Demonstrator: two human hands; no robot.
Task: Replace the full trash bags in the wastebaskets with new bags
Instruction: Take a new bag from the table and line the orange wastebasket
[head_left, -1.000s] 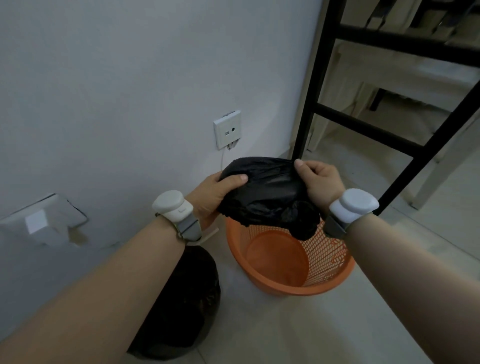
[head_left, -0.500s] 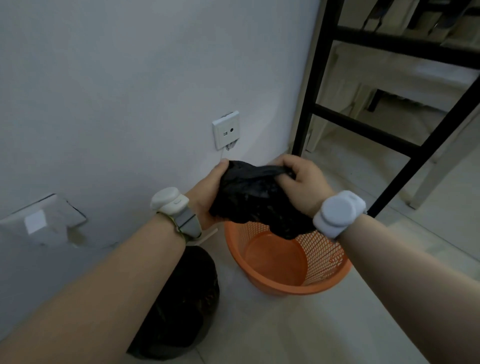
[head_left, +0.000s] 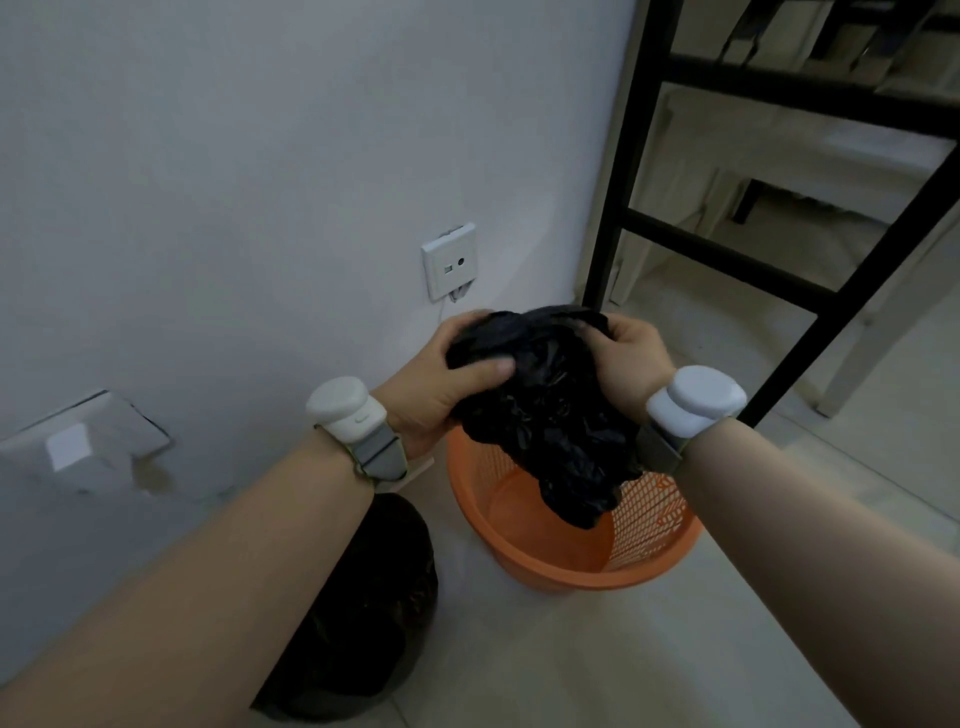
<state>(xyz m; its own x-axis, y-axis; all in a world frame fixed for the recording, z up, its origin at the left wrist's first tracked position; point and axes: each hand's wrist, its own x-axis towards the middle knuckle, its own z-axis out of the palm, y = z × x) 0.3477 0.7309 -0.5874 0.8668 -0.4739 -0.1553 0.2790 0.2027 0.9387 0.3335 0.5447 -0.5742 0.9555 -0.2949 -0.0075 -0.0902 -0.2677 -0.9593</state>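
A crumpled black new bag (head_left: 550, 415) hangs between both hands above the orange mesh wastebasket (head_left: 550, 564). My left hand (head_left: 441, 379) grips its left side with the thumb across the plastic. My right hand (head_left: 623, 358) clutches its right top edge. The bag's lower end dangles inside the basket's rim, and the basket holds nothing else. A full black trash bag (head_left: 363, 613) sits on the floor to the basket's left, partly hidden under my left forearm.
The white wall has a socket plate (head_left: 449, 260) just behind the basket and a loose white panel (head_left: 88, 441) low at the left. A black metal frame (head_left: 618, 171) stands right of the basket, with pale tiled floor around it.
The spread bag was bunched as my hands came together, then drawn slightly apart again. Its lower end now hangs deeper into the basket.
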